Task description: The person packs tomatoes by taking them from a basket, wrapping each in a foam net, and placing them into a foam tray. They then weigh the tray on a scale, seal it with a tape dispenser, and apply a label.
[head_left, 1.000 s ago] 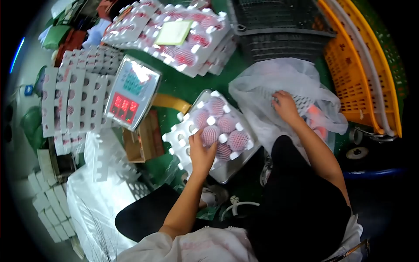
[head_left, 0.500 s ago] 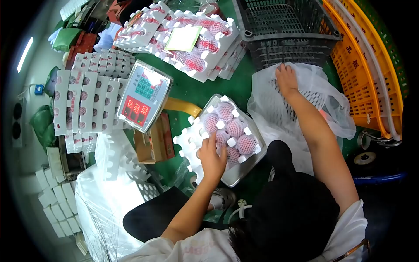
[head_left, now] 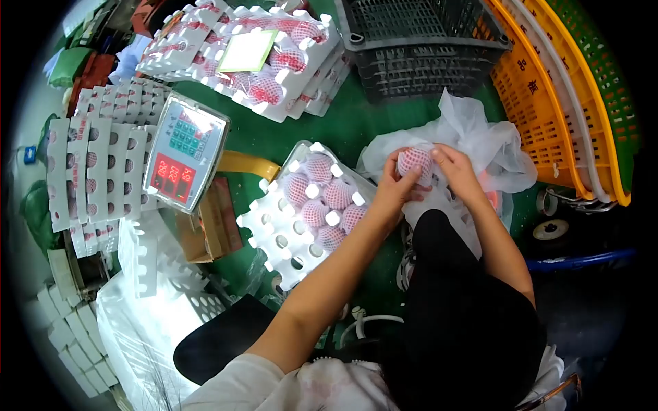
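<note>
A round fruit in a pink-and-white foam net is held between my two hands above a crumpled white plastic bag. My left hand wraps round its left and lower side. At its right side my right hand grips with thumb and fingers. To the left, a white foam tray with round cut-outs rests on the scale's metal pan. Several net-wrapped fruits fill its right part, while cut-outs on the left hold none. The scale's display shows red digits.
Packed fruit trays are stacked at the back, beside a black plastic crate. Orange crates stand on the right above a trolley wheel. More foam trays and a cardboard box are on the left.
My left hand has left the tray and moved right to the fruit. My right hand has come back from the bag's far part and now grips the fruit too. The display digits differ.
</note>
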Motion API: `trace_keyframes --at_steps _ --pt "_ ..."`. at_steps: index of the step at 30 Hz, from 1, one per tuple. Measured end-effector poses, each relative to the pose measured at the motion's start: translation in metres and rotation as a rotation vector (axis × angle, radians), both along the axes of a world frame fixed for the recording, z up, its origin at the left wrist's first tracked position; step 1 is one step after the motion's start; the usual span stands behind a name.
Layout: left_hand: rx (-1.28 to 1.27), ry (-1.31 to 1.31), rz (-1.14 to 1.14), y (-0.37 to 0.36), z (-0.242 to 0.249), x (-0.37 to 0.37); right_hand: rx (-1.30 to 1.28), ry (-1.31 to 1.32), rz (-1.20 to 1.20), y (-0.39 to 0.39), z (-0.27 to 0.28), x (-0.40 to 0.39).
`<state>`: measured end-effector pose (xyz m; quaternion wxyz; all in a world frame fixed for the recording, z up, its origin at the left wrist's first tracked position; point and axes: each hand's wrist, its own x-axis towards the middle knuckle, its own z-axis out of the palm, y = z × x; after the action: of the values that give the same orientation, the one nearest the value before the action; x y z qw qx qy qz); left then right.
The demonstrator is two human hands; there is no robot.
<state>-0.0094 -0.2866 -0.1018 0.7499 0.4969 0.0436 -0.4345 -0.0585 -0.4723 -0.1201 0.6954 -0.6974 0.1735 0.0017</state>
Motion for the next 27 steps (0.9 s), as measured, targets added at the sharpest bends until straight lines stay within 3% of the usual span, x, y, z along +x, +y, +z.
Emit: trace_keyframes --at_steps 2,4,5,6,8,9,10,13,15,17,19,22,24,25,27 --pt "-0.179 0.254 -0.076 0.014 -0.017 0.001 -0.247 0.054 -0.119 -0.022 -0.003 -0.005" --pt "-0.322 0.402 -0.044 0.03 0.008 -0.002 -0.557 0.088 -0.425 -0.05 -0.015 -0.004" --pt "-0.391 0.467 -0.017 0.038 0.024 -0.003 -0.81 0.082 -0.438 -0.063 -0.013 -0.005" --pt "-0.442 0.497 0.051 0.048 0.035 -0.006 -1.058 0.067 -0.444 -0.074 -0.009 -0.007" --pt "-0.41 0.469 0.161 0.085 0.035 -0.012 -1.206 -0.068 -0.554 -0.091 -0.018 -0.016" --pt "-0.394 0.455 0.215 0.103 0.037 -0.017 -1.219 -0.019 -0.628 -0.089 -0.012 -0.018" --pt "-0.203 0.374 0.326 0.118 0.057 -0.02 -1.233 -0.138 -0.667 -0.083 -0.001 -0.022" --pt "0.103 -0.12 0.424 0.185 0.058 -0.011 -1.176 -0.198 -0.661 -0.055 0.031 -0.027" --pt "0.51 -0.327 0.509 0.233 0.057 0.003 -1.121 -0.173 -0.583 -0.061 0.012 -0.032" --pt "0.714 -0.645 0.528 0.252 0.061 0.018 -1.022 -0.11 -0.504 -0.056 0.003 -0.031" --pt "0.87 -0.781 0.546 0.259 0.048 0.03 -1.077 -0.114 -0.437 -0.046 0.002 -0.028" --pt "1.298 -1.021 0.309 0.253 0.032 0.038 -1.096 -0.224 -0.362 -0.035 0.002 -0.025" --pt "1.364 -1.167 0.253 0.252 0.011 0.038 -0.786 -0.031 -0.212 -0.035 -0.006 -0.031" --pt "1.353 -1.089 0.313 0.246 0.006 0.036 -0.735 -0.067 -0.209 -0.031 -0.012 -0.031" --pt "1.416 -1.128 0.285 0.245 0.003 0.037 -0.581 0.361 0.085 -0.037 -0.015 -0.032"
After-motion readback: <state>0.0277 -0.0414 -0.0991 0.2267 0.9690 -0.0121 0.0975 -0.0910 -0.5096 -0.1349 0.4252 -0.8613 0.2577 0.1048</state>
